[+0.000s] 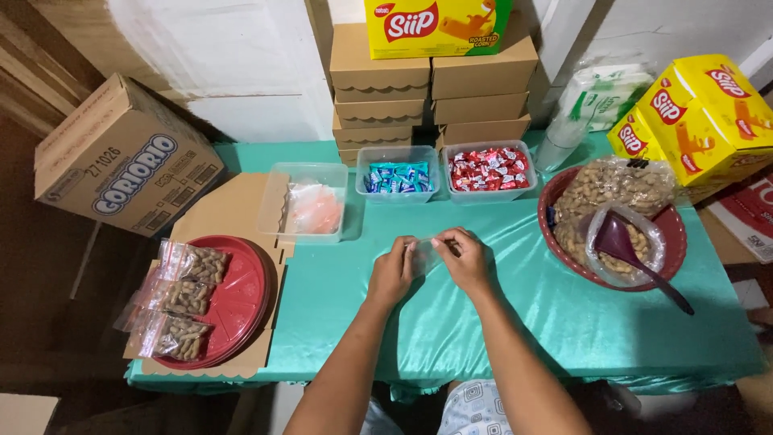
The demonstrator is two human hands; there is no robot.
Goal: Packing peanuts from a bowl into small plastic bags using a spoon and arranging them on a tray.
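Nearest the camera we find two bare forearms reaching over the green tablecloth [499, 322]. Working from the left, we note a brown printed carton [121, 157] at the table's far left edge, then a red round tray [241, 302] resting on flat cardboard. Three clear packets of peanuts [181, 298] lie across the tray's left side, overlapping one another. Behind the tray stands a clear tub [306, 201] holding empty plastic bags.

At centre, the left hand [392, 270] pinches the left edge of a small clear plastic bag [425, 254] between thumb and fingers. The right hand [465, 259] grips the bag's right edge, fingers curled. We see the bag held just above the cloth, between both hands; whether it is empty we cannot tell.

Behind the hands sit a tub of blue-wrapped sweets [396, 176] and, just beside it, a tub of red-wrapped sweets [489, 169], both in front of stacked brown boxes [431, 89].

To the right, a red bowl [672, 242] holds bagged peanuts, and a purple scoop [624, 242] lies on them, its handle pointing out over the rim. Yellow snack cartons [700, 117] stand at the far right.
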